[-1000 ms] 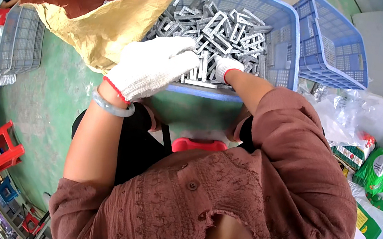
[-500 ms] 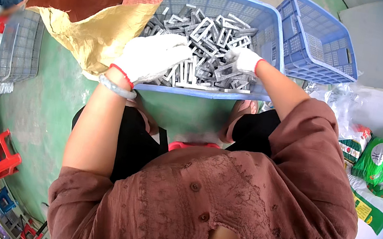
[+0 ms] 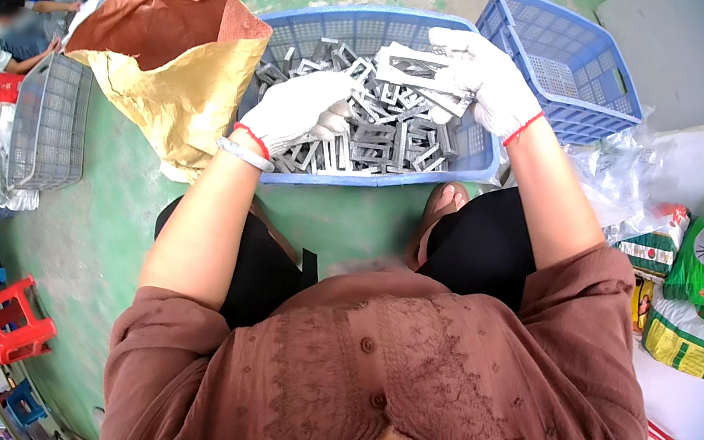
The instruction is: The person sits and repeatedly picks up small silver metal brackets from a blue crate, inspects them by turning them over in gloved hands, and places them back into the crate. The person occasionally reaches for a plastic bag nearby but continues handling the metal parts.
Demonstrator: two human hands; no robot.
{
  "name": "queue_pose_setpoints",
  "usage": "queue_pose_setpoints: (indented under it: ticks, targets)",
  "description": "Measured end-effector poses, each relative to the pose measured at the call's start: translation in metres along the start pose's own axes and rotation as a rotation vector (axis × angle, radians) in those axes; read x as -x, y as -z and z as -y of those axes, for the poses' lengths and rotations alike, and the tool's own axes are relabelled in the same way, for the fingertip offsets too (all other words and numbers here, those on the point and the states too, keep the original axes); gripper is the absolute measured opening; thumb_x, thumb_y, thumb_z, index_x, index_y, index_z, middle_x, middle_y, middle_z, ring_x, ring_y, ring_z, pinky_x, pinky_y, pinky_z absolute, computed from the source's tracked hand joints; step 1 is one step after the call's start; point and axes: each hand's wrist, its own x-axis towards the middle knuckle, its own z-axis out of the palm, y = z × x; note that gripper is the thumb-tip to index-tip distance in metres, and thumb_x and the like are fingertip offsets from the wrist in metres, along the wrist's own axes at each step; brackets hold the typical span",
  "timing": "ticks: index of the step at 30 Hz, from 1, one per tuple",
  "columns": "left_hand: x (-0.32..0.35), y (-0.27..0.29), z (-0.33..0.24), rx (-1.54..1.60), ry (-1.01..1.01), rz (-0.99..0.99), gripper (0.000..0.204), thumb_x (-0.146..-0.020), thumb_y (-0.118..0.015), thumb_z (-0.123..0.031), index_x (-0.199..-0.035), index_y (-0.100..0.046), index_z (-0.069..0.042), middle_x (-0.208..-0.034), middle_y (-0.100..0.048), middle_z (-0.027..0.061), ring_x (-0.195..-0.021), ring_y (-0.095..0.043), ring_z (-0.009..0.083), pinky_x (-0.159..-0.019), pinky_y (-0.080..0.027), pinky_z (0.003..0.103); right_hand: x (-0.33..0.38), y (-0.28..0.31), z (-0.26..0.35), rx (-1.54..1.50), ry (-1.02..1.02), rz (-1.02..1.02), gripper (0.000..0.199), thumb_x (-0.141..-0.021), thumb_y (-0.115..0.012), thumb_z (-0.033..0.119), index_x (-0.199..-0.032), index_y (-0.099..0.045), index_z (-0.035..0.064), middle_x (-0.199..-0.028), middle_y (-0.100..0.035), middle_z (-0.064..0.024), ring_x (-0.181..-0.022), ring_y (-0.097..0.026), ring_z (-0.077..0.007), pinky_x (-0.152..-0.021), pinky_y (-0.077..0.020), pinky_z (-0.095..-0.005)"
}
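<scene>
With right hand (image 3: 494,81), holding several metal frames (image 3: 390,67) over the right half of the blue crate (image 3: 477,152), gripping their right end between bent fingers and thumb. With left hand (image 3: 296,105), reaching low over the crate's near left part, bending the fingers above the heap; cannot tell of any grasp there. Inside the crate, loose frames (image 3: 383,142) in a tangle, leaving part of the right wall bare.

At the crate's left end, overlapping its edge in this view, a wide-mouthed yellow sack (image 3: 156,88), narrowing the room on that side; cannot tell of contact. Off the far right corner, a second crate (image 3: 597,125), crowding that edge. Right of the crate, crumpled clear plastic (image 3: 602,181). Just off the near edge, a sandaled foot (image 3: 447,200). Well left of the crate, past a broad run of green floor (image 3: 107,255), a gray crate (image 3: 54,127) and red stool (image 3: 16,321).
</scene>
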Motion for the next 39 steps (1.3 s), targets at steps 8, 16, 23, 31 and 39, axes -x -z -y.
queue_pose_setpoints:
  ticks: [8,16,23,31,39]
  targets:
    - [0.006,-0.016,-0.002,0.113,-0.205,0.063,0.033,-0.102,-0.054,-0.029,-0.123,-0.062,-0.006,-0.1,-0.069,0.0116,-0.079,-0.069,0.0193,-0.067,-0.059,0.033,0.016,-0.025,-0.016,-0.18,-0.016,-0.007,0.035,-0.09,-0.059,0.0,-0.125,-0.056,0.0002,-0.097,-0.062,-0.0111,-0.078,-0.065,-0.0207,-0.067,-0.0572,-0.0355]
    - [0.005,-0.016,-0.011,-0.241,-0.569,-0.277,0.044,-0.09,-0.07,-0.013,-0.13,-0.053,-0.004,-0.12,-0.062,0.0131,-0.104,-0.063,0.0148,-0.082,-0.055,0.03,0.001,-0.02,-0.026,-0.289,-0.031,-0.044,0.045,-0.085,-0.061,-0.002,-0.13,-0.052,-0.0008,-0.114,-0.063,-0.0185,-0.086,-0.068,-0.0261,-0.062,-0.0609,-0.0397]
    - [0.007,-0.01,-0.016,-0.689,-0.749,-0.022,0.059,-0.086,-0.068,0.002,-0.142,-0.049,-0.002,-0.147,-0.049,0.0118,-0.131,-0.051,0.0212,-0.106,-0.043,0.032,0.007,-0.018,-0.021,-0.433,-0.109,0.168,0.037,-0.091,-0.062,0.009,-0.126,-0.056,0.0,-0.115,-0.065,-0.0161,-0.095,-0.069,-0.0271,-0.072,-0.0601,-0.038]
    - [0.016,-0.013,-0.014,-0.677,-0.754,-0.116,0.049,-0.087,-0.066,0.001,-0.134,-0.057,0.002,-0.135,-0.06,0.0123,-0.126,-0.055,0.0215,-0.107,-0.043,0.033,0.011,-0.032,-0.011,-0.527,-0.139,0.174,0.026,-0.097,-0.063,0.025,-0.116,-0.063,0.0073,-0.106,-0.069,-0.0067,-0.089,-0.07,-0.0231,-0.062,-0.0609,-0.0404]
    - [0.011,-0.015,-0.005,-0.076,-0.486,-0.011,0.042,-0.093,-0.062,-0.006,-0.133,-0.056,0.005,-0.119,-0.066,0.012,-0.103,-0.065,0.0179,-0.088,-0.055,0.03,0.011,-0.032,-0.007,-0.503,-0.244,0.14,0.035,-0.096,-0.064,0.035,-0.117,-0.062,0.0073,-0.104,-0.068,-0.0076,-0.08,-0.071,-0.0251,-0.055,-0.0607,-0.0396]
